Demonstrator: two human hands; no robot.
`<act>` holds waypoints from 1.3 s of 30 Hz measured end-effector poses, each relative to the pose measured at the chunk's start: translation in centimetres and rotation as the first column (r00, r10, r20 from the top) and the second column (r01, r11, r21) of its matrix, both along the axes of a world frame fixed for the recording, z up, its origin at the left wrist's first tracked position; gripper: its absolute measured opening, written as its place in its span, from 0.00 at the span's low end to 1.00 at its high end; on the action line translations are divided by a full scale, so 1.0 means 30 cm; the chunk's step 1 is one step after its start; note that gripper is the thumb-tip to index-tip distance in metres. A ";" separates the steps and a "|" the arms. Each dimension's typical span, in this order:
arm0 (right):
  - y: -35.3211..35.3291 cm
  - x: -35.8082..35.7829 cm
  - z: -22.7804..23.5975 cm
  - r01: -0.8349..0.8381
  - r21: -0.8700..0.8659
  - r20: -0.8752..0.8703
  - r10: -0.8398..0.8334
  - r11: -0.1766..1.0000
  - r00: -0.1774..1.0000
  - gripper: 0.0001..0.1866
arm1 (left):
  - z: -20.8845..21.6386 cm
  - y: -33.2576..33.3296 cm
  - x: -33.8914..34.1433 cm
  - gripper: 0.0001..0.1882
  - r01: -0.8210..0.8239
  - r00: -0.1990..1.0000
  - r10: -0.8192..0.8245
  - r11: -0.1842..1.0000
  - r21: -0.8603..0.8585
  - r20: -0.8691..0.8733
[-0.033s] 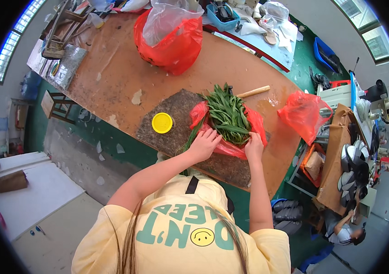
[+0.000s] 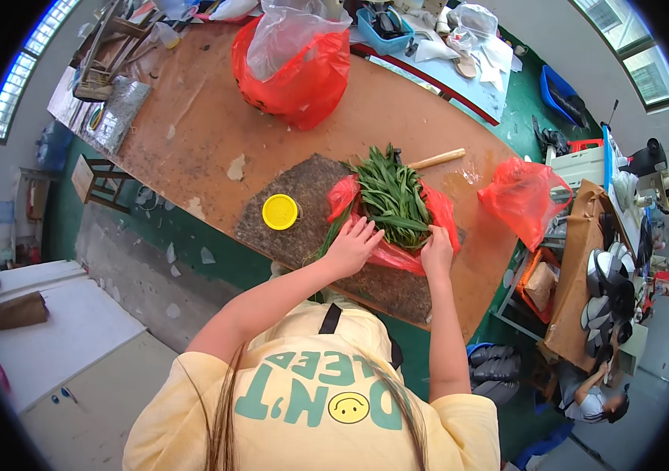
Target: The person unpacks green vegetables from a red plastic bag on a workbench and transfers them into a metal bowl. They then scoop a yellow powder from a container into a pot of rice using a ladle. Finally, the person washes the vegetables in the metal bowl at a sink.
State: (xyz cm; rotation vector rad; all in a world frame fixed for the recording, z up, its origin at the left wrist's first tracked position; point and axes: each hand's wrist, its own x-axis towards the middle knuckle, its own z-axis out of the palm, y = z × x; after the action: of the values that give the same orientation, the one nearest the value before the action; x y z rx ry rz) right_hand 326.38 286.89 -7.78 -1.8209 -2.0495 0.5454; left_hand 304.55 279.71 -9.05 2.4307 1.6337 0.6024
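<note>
Almost nothing has changed, so the handling looks paused; the green leaves [image 2: 388, 192] lie in the red bag [image 2: 397, 257] on the dark board [image 2: 271, 242]; over the board's near side, the left hand [image 2: 354, 247] is loosely spread; over its right end, the right hand [image 2: 437, 251] is curled, what it pinches I cannot tell.

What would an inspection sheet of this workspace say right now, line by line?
Surface: brown tabletop, stained, with pale patches; dark slab on its near side.
Job's things: leafy greens in an open red plastic bag, on the dark slab.
Clutter: yellow-lidded container left of the greens; wooden-handled tool beyond, its head mostly hidden; crumpled red bag at right; larger red bag at the far side.
Hands: left hand at the open bag's near-left edge; right hand at its near-right edge; grip unclear on both.
Cables: nothing seen on the tabletop.
Surroundings: green floor; wooden stool at left; footwear at right; co-worker at lower right.
</note>
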 end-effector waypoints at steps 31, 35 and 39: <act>0.093 -0.114 -0.264 -0.090 -0.357 -0.505 -0.111 0.930 0.856 0.37 | -0.217 0.262 -0.072 0.37 0.327 0.109 0.791 0.543 -0.773 0.602; 0.025 -0.178 -0.208 -0.163 -0.438 -0.715 -0.233 0.884 0.659 0.33 | -0.137 0.239 -0.027 0.39 0.307 0.050 0.765 0.599 -0.739 0.642; -0.024 -0.247 -0.108 -0.108 -0.216 -0.382 0.017 0.970 0.924 0.27 | -0.052 0.247 -0.045 0.37 0.411 0.106 0.770 0.542 -0.733 0.630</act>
State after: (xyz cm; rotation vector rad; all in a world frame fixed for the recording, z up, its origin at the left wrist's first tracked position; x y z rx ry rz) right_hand 318.97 286.18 -11.04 -1.6135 -1.8434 1.1056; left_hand 303.21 287.11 -10.61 0.5049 1.0680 0.9019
